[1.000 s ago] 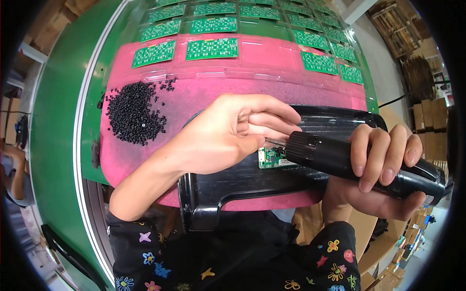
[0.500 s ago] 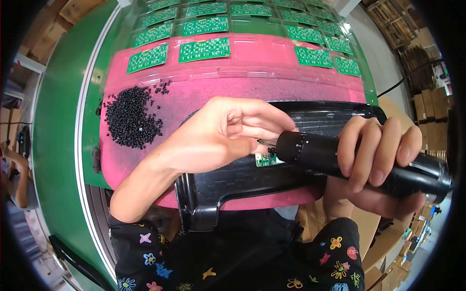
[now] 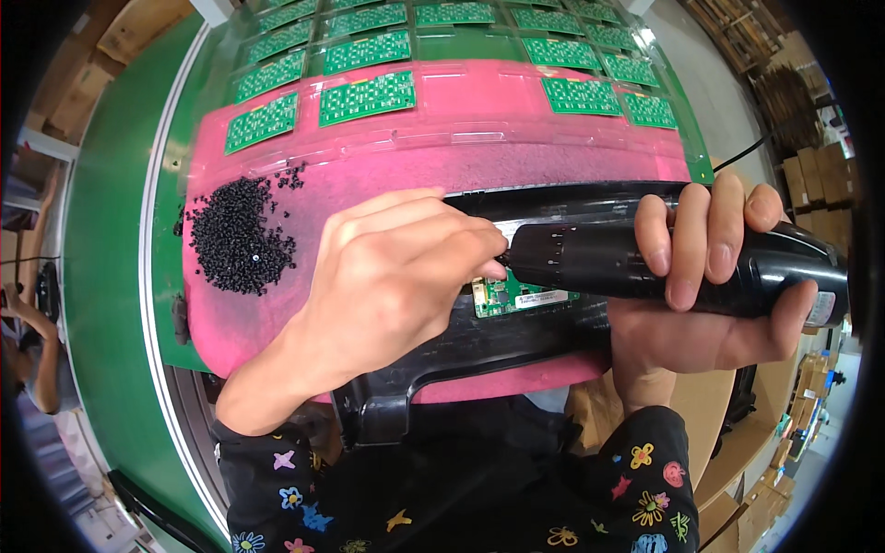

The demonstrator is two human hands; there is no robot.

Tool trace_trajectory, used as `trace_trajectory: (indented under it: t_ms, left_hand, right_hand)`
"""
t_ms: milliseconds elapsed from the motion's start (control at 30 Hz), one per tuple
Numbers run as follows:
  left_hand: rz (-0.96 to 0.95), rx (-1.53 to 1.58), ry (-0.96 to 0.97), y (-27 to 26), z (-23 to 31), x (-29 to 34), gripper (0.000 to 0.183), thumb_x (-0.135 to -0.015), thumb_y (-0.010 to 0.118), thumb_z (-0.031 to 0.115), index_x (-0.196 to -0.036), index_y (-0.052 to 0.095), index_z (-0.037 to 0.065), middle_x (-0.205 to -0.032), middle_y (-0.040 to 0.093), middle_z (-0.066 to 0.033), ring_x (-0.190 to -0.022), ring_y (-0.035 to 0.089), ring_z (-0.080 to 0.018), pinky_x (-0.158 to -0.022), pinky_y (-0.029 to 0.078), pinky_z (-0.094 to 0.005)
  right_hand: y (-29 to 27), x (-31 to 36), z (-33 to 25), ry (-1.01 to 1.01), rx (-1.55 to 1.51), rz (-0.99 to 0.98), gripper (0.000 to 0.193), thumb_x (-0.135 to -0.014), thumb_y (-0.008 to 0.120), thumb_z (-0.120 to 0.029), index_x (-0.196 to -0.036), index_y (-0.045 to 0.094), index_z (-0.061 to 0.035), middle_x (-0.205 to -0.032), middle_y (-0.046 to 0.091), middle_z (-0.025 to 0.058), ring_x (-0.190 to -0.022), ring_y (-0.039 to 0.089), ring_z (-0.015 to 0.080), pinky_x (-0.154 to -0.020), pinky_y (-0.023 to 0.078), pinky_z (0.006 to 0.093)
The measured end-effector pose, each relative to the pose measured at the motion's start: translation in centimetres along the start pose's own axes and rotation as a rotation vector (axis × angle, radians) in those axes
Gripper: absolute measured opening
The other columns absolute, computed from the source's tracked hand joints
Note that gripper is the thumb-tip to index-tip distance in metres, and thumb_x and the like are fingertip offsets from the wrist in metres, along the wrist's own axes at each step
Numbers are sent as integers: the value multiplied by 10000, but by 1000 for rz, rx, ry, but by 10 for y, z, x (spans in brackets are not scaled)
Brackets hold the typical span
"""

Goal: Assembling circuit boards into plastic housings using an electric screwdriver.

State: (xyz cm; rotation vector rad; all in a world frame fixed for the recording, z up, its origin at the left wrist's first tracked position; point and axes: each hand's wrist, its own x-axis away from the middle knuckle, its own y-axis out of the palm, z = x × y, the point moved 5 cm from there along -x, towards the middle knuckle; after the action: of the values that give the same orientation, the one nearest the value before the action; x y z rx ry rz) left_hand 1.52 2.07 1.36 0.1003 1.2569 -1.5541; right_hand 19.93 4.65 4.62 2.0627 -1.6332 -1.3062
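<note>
My right hand is wrapped round a black electric screwdriver, which lies nearly level with its nose to the left. At that nose, my left hand has its thumb and fingers pinched together. Something small and dark shows at the fingertips, too hidden to name. Just below the pinch is a green circuit board with a pale label, partly covered by the hand and the tool. It sits on a long black plastic housing in front of me. A heap of tiny black screws lies to the left.
Clear plastic trays holding rows of green circuit boards stretch across the far side. A pink mat lies under the housing on the green table. Cardboard boxes stand at right; another person's arm shows at far left.
My left hand has turned over, its back now showing, and its fingers have closed at the tool's nose. The screwdriver has shifted slightly up and left, and more of the circuit board shows.
</note>
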Motion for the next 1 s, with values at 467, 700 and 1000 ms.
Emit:
trace_trajectory:
  t_ms: [467, 700, 1000]
  left_hand:
    - [49, 191, -313, -1, -12, -6, 58, -861, 648, -10, -877, 703, -15, -813, 724, -109, -732, 715, -203, -656, 547, -262]
    - [17, 205, -293, -2, -16, -4, 56, -828, 696, 16, -879, 690, -7, -790, 697, -106, -663, 680, -190, -599, 528, -276]
    - [-158, 232, -337, 5, -13, 1, 158, -759, 741, 66, -880, 661, 5, -794, 653, -133, -706, 660, -297, -622, 524, -370]
  right_hand:
    - [13, 4, 9, 272, 148, -312, 490, -850, 644, -488, -955, 455, -49, -689, 542, 47, -423, 500, 124, -402, 424, 266]
    - [24, 11, 20, 292, 70, -419, 502, -795, 776, -405, -977, 479, -43, -707, 552, 44, -494, 540, 126, -459, 467, 272]
    - [47, 17, 24, 397, 223, -704, 452, -736, 857, -302, -932, 565, -18, -722, 588, 59, -569, 534, 170, -521, 410, 276]
